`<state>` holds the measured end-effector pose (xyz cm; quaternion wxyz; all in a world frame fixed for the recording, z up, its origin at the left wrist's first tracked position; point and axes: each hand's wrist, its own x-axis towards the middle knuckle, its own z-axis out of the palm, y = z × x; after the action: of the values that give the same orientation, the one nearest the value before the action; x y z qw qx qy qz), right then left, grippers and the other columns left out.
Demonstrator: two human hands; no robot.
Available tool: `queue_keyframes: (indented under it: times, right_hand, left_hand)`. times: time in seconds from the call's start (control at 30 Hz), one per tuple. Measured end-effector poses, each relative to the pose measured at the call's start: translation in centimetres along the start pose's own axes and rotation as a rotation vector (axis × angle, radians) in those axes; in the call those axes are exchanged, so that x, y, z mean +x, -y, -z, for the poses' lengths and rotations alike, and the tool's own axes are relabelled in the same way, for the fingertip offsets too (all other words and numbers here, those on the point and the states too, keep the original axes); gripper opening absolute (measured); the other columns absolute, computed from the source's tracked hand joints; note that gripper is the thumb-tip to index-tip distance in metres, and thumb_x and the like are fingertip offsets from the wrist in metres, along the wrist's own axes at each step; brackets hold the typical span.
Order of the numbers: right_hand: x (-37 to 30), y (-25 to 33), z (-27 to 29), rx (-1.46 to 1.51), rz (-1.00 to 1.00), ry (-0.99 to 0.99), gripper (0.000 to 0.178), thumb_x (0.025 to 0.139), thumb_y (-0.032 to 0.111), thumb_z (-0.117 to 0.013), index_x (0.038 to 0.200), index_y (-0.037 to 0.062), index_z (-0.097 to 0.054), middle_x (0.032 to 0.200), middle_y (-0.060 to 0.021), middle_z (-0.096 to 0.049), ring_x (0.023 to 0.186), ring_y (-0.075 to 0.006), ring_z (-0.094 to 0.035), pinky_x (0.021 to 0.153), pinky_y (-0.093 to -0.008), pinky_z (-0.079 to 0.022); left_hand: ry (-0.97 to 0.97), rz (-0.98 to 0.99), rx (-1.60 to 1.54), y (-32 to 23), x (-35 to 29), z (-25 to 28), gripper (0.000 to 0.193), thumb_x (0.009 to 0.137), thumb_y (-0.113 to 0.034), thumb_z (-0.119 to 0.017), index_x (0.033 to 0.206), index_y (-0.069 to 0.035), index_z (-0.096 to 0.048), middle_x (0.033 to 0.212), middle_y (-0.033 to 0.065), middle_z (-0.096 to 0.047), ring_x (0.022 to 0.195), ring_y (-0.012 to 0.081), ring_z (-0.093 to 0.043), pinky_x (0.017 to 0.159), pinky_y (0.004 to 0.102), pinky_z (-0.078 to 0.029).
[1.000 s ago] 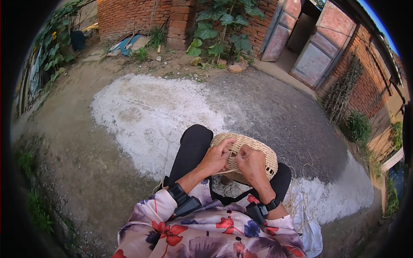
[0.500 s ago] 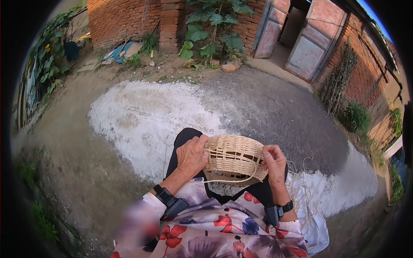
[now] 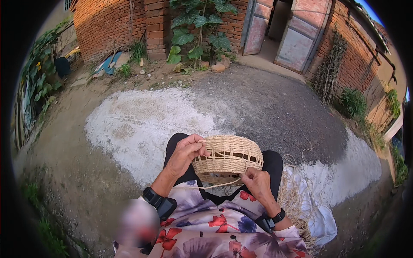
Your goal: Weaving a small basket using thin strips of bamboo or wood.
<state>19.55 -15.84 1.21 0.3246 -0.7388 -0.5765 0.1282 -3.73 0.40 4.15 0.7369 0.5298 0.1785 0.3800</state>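
Note:
A pale woven basket (image 3: pixel 228 162) lies tilted on its side across my lap, with a row of open gaps between two woven bands. At its left side, my left hand (image 3: pixel 184 155) is closed in a pinch on a thin strand of cord (image 3: pixel 202 141). My right hand (image 3: pixel 259 184) is closed at the basket's lower right edge, fingertips pinched on a cord there. One loose length of cord (image 3: pixel 211 187) runs left from below the basket over the flowered shirt. The fingertips of the right hand are partly hidden.
Tangled cord (image 3: pixel 297 193) lies beside my right leg on a white sack (image 3: pixel 320 221). White powdery material (image 3: pixel 142 120) and dark gravel (image 3: pixel 275 101) cover the ground ahead. Beyond stand a brick wall (image 3: pixel 107 30), a leafy plant (image 3: pixel 200 26) and a partly open metal door (image 3: pixel 301 38).
My left hand has let go of the basket's left rim and now pinches a strand. My right hand has moved down and left along the basket's edge. The view has shifted slightly.

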Motion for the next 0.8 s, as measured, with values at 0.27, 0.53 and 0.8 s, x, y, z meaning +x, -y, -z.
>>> queue_keyframes:
  times: [0.27,0.53,0.8]
  right_hand:
    - [2.3,3.9,3.6,0.019,0.183,-0.220,0.030,0.073,0.012,-0.072,0.099,0.0025,-0.060,0.093,-0.0162,-0.064,0.085,-0.0332,-0.063,0.073,-0.0404,-0.051]
    - [4.9,9.3,-2.3,0.481,0.456,0.157,0.043,0.081,0.005,-0.071,0.121,0.0030,-0.055,0.098,-0.0165,-0.066,0.089,-0.0298,-0.068,0.080,-0.0358,-0.053]
    - [4.7,8.0,-3.0,0.088,0.663,-0.091,0.042,0.072,0.004,-0.077,0.111,0.0046,-0.060,0.082,-0.0114,-0.061,0.071,-0.0285,-0.059,0.068,-0.0385,-0.044]
  left_hand:
    - [-0.208,0.072,0.517,-1.9,-1.5,-0.4,0.027,0.088,-0.015,-0.053,0.111,0.000,-0.059,0.071,0.0011,-0.058,0.064,0.0099,-0.058,0.062,0.0259,-0.048]
    - [0.029,0.035,0.152,-3.8,-1.7,-2.2,0.030,0.089,-0.007,-0.061,0.118,-0.004,-0.054,0.086,0.0002,-0.061,0.077,0.0082,-0.059,0.072,0.0228,-0.048]
    - [-0.146,0.105,-0.193,1.1,-1.0,-0.3,0.020,0.094,-0.009,-0.058,0.114,-0.005,-0.053,0.092,0.0065,-0.066,0.080,0.0104,-0.064,0.069,0.0223,-0.052]
